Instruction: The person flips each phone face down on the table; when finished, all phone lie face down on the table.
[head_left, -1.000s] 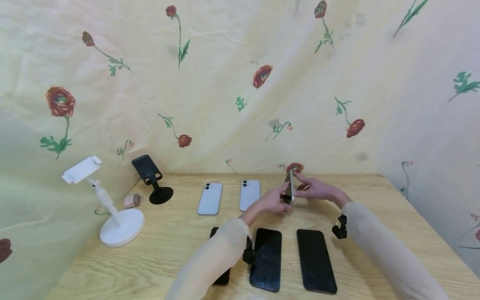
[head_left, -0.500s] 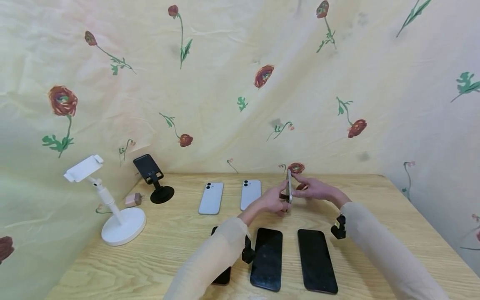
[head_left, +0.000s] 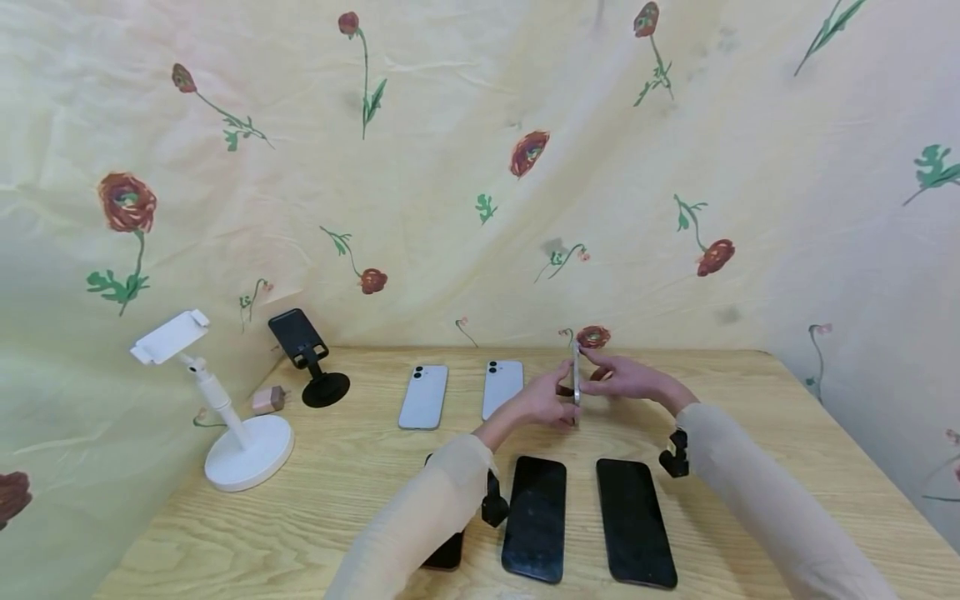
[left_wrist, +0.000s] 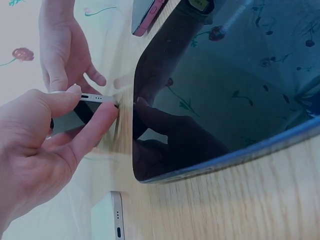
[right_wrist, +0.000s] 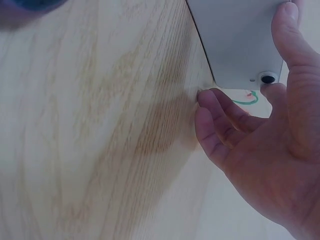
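Toward the back of the table, a silver-white phone (head_left: 577,379) stands on its long edge between both hands. My left hand (head_left: 542,400) pinches its near end, with thumb and fingers at the port edge (left_wrist: 95,97) in the left wrist view. The right hand (head_left: 630,379) grips the far end; in the right wrist view its thumb and index finger are at the white back (right_wrist: 235,40), beside a single camera lens (right_wrist: 268,78). The other right fingers (right_wrist: 212,135) curl loosely close to the tabletop. The dark screen faces left.
Left of the hands lie two pale blue phones (head_left: 423,397), backs up. Several black-screened phones (head_left: 534,521) form a front row, one partly under the left sleeve. A white stand (head_left: 247,454), a black stand (head_left: 325,388) and a pink charger plug (head_left: 267,400) are at far left.
The held phone has turned from showing a strip of its dark screen to almost edge-on in the head view. Both hands have kept their hold and barely shifted.
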